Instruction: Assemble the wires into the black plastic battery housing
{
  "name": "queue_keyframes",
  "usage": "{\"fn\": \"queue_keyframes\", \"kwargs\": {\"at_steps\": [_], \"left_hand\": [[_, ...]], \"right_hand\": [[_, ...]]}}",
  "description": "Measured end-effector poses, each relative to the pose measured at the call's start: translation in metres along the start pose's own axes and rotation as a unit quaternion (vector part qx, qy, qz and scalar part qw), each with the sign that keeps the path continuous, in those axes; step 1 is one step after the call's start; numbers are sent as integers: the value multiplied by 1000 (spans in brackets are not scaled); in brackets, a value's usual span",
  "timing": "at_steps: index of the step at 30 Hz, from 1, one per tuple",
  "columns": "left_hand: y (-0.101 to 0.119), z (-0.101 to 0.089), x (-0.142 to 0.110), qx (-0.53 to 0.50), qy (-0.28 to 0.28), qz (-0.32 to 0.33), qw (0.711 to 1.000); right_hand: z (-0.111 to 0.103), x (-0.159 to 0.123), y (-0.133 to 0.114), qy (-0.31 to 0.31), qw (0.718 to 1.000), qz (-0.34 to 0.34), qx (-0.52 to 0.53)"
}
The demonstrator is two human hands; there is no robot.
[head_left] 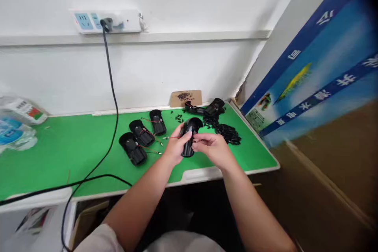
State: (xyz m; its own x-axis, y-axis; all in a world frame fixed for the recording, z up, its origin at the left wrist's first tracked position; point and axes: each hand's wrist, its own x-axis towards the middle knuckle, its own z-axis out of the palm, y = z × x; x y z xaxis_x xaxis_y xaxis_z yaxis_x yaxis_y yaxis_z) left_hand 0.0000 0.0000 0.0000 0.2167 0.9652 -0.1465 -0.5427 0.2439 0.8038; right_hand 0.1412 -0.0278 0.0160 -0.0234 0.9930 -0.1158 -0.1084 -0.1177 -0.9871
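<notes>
My left hand [175, 146] is closed round a black plastic housing [189, 136] held upright over the green mat [73, 145]. Thin red wires run from the housing toward the left. My right hand [210, 145] meets it from the right, fingers pinched at its side; whether they hold a small part I cannot make out. Three more black housings with red wires lie in a row to the left: one [133, 149], another [142, 132], a third [158, 122].
A pile of small black pieces [226, 130] lies right of my hands, with another black part [208, 108] and a cardboard scrap [186, 97] behind. A black cable [110, 86] runs from a wall power strip [106, 21]. Packets [17, 122] sit far left; a blue box [319, 71] stands right.
</notes>
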Motion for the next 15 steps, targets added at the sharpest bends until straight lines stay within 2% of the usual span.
{"fn": "queue_keyframes", "kwargs": {"at_steps": [4, 9, 12, 15], "left_hand": [[0, 1, 2, 3, 0, 5, 1000], [0, 2, 1, 1, -13, 0, 1000], [1, 2, 0, -5, -21, -10, 1000], [3, 2, -1, -16, -27, -25, 999]], "right_hand": [[-5, 3, -10, -51, 995, -23, -83], [-10, 6, -18, -80, 992, 8, -94], [-12, 6, -15, -80, 989, 7, -121], [-12, 5, -10, -57, 996, 27, -61]]}}
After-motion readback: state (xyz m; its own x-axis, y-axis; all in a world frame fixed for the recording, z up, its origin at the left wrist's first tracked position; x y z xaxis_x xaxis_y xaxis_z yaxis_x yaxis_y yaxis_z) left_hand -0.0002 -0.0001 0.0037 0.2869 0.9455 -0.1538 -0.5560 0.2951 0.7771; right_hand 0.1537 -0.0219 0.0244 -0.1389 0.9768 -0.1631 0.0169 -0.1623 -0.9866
